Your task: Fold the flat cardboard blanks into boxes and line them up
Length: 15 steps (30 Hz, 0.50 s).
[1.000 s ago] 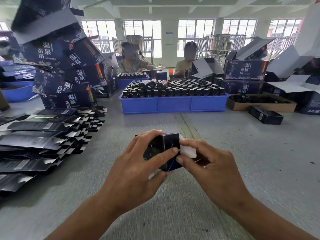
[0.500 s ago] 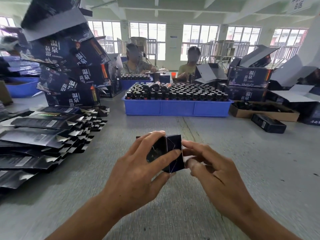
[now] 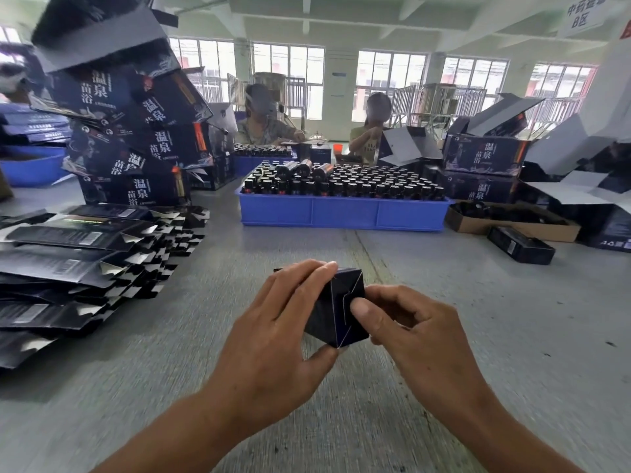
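One small dark cardboard box is nearly closed, gripped by the left hand above the near grey table while its end flap is pinched by the right hand. Plenty left though: a big pile of flat black blanks is stacked at left, and no lined-up row is seen yet.

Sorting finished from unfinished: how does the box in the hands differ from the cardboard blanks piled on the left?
The box is opened into a square tube with its end flaps folded shut; the blanks lie flat. The box is held above the table by the left hand and right hand; the blanks rest fanned in overlapping stacks. Both are dark printed card.
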Available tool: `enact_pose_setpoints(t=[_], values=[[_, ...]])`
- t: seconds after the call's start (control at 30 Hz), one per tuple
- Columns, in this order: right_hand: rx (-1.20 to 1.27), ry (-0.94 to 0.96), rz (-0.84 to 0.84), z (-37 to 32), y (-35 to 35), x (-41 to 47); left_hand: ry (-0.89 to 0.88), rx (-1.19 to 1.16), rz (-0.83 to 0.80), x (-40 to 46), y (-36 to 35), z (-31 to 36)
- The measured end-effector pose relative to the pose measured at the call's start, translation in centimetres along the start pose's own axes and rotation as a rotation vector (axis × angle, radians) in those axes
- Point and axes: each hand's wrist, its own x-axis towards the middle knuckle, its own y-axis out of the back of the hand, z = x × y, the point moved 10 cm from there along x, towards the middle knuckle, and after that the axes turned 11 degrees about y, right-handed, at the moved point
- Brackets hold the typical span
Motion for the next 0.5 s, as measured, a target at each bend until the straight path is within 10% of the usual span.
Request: enact_pose_setpoints(t=[0.5], values=[[-0.006,-0.011,0.063,-0.04,0.61,-0.22,0.023,-0.075,-0.031,-0.09,-0.24,0.44]])
